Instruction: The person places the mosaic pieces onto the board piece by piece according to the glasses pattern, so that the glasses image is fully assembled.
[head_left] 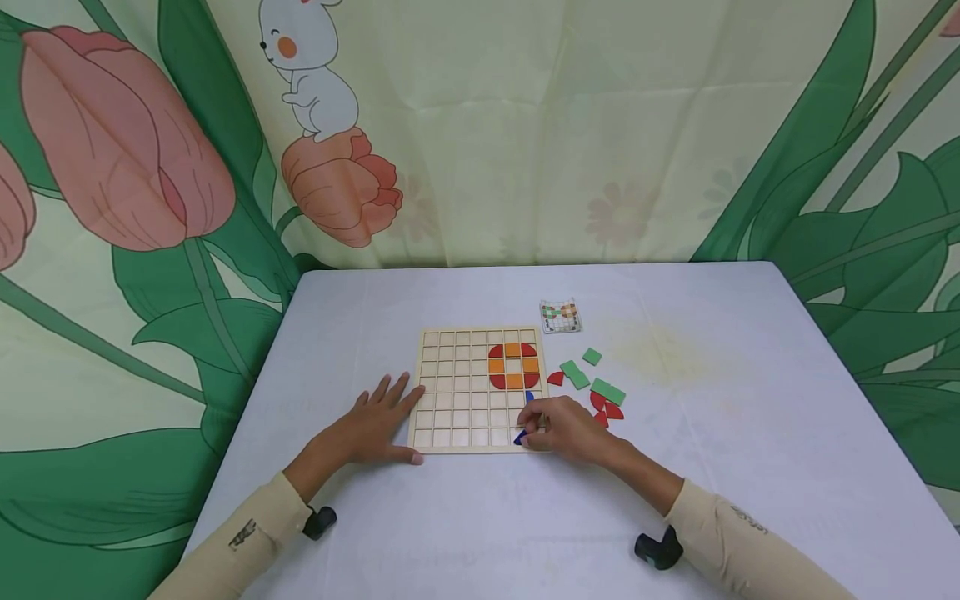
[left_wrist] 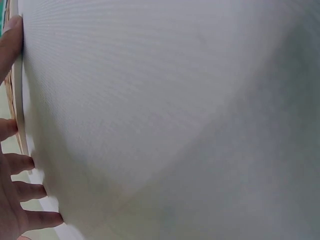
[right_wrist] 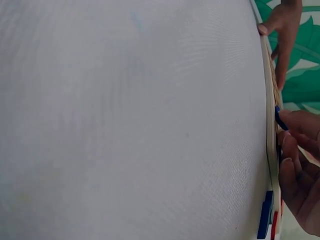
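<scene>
Head view: sleeve (head_left: pixel 246 533) print unreadable, right hand (head_left: pixel 564 429) pinching blue piece (head_left: pixel 520 437).

White cloth-covered desk (head_left: pixel 735 433) with a puzzle laid out on it.

A square wooden grid board (head_left: pixel 457 392) lies flat on the desk, under the fingers of both hands. Just beyond the right fingers, loose flat green rectangle pieces (head_left: pixel 592 379) and red quarter-round pieces (head_left: pixel 607 410) lie scattered. Farther off sits a small printed pattern card (head_left: pixel 561 316).
</scene>
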